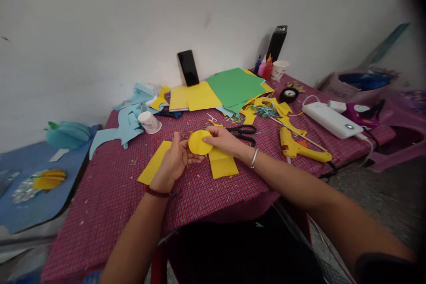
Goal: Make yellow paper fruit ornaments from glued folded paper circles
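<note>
My right hand (224,140) pinches a round yellow paper disc (199,142) at its right edge, thumb in front. Palm up, my left hand (176,157) is at the disc's left side, with its thumb raised apart and its fingers stretched behind and under the disc. Whether those fingers touch it I cannot tell. Below the right hand lies a folded yellow paper piece (222,165). A yellow paper strip (153,164) lies partly behind the left hand. Black-handled scissors (245,129) rest just past the right hand, their blades mostly hidden.
Green paper sheets (234,86) and yellow sheets (203,96) lie at the back, below a leaning phone (188,68). Blue paper scraps (128,120) and a paper cup (149,123) are left. A yellow glue gun (301,148) and white power bank (333,120) are right.
</note>
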Available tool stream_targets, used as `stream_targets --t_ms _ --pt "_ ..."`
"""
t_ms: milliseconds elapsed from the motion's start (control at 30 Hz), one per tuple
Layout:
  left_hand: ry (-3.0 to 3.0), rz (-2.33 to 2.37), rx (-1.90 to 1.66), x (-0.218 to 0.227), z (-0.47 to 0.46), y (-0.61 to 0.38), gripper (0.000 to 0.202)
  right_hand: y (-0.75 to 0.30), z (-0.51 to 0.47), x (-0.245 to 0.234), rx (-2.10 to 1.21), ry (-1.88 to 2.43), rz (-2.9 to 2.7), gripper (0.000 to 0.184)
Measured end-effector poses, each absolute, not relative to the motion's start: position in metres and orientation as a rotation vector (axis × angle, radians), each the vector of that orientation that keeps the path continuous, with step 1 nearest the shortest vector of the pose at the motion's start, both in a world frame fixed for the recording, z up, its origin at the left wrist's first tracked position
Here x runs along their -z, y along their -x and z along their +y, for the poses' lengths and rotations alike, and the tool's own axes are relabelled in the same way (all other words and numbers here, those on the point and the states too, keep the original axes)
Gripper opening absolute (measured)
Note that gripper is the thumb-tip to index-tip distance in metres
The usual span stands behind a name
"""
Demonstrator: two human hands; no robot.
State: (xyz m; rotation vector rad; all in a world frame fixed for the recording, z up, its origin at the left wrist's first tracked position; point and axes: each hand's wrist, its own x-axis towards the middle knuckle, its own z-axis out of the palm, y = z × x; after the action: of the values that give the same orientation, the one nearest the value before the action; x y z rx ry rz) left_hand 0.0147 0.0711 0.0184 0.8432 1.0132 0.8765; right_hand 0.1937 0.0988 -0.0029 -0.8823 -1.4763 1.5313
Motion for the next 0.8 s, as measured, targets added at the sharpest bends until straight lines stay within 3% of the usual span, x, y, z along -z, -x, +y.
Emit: stream_targets --t_ms 67,233,433,633,800 --pt "-0.884 1.031 -0.856 -0.019 0.070 -0.011 0.078 -0.193 0.100 0.001 -1.498 0.912 -1.470 0.020" --pt "-1.138 1.140 -0.975 -0.011 0.065 -0.016 0.043 -0.192 0.100 0.001 -1.434 0.957 -1.503 0.015" --pt "-1.206 1.153 -1.224 -0.001 0.060 -0.032 0.024 -0.191 0.095 -0.004 -1.349 0.954 -1.577 0.019" --pt "-1.119 1.081 -1.130 -0.012 0.061 -0.035 0.028 -0.197 0.090 -0.013 -1.468 0.877 -1.562 0.024" --pt "-1.220 1.180 -1.102 -0.021 0.061 -0.032 0.026 -0.192 0.086 -0.014 -1.366 0.813 -1.577 0.026"
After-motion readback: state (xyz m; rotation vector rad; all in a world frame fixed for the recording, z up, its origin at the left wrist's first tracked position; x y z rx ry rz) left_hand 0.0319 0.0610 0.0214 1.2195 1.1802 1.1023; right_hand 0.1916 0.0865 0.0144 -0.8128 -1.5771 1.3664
